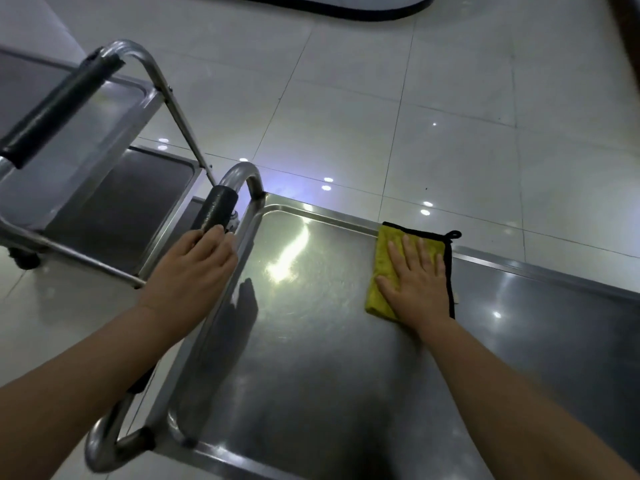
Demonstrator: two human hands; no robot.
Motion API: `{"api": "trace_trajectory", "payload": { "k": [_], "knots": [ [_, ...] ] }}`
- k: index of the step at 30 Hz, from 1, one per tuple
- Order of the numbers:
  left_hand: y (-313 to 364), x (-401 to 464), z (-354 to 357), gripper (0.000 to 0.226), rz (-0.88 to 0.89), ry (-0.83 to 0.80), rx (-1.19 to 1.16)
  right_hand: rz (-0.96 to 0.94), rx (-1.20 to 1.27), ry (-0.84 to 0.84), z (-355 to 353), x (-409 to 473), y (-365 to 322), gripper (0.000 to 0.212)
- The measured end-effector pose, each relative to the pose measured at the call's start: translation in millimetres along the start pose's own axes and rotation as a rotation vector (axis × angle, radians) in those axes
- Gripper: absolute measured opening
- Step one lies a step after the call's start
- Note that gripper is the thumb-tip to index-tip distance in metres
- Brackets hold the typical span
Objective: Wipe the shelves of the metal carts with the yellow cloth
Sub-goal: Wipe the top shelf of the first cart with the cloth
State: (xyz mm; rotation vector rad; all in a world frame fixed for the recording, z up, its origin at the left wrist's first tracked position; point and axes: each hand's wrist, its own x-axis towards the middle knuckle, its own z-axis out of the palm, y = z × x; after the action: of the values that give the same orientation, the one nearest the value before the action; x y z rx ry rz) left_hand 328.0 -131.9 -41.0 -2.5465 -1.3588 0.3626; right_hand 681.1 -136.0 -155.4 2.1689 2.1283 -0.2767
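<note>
The right hand (417, 282) pressed flat, fingers spread, on the yellow cloth (381, 271) at the top shelf's (294, 341) far rim; unwiped steel lay nearer

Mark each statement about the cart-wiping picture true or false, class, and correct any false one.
1. The right hand lies flat on the yellow cloth. True.
2. The cloth is on the floor. False: it is on the near cart's top shelf.
3. The left hand grips the cart handle. True.
4. Only one cart is in view. False: a second cart stands to the left.
5. The cloth has red edging. False: it is black.
</note>
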Motion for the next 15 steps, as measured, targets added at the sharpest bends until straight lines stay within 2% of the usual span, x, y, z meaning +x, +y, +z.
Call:
{"api": "trace_trajectory", "payload": {
  "k": [4,7,8,10,12,15],
  "knots": [
    [5,1,-4,0.059,0.076,-0.035,0.176,0.17,0.03,-0.008,-2,-29,36,0.086],
    [16,-2,-1,0.061,0.171,-0.057,0.284,0.267,0.053,-0.04,-3,-42,38,0.087],
    [21,-1,-2,0.06,0.137,-0.124,0.266,0.288,0.054,-0.056,-4,-43,35,0.085],
    [43,4,-3,0.054,0.093,-0.122,0.156,0.318,0.047,-0.085,-6,-43,30,0.078],
    [71,13,-4,0.049,0.121,-0.055,0.019,0.318,0.049,-0.118,-8,-42,29,0.07],
    [120,30,4,0.039,0.193,0.014,-0.149,0.3,0.072,-0.164,-11,-42,32,0.069]
  ]
}}
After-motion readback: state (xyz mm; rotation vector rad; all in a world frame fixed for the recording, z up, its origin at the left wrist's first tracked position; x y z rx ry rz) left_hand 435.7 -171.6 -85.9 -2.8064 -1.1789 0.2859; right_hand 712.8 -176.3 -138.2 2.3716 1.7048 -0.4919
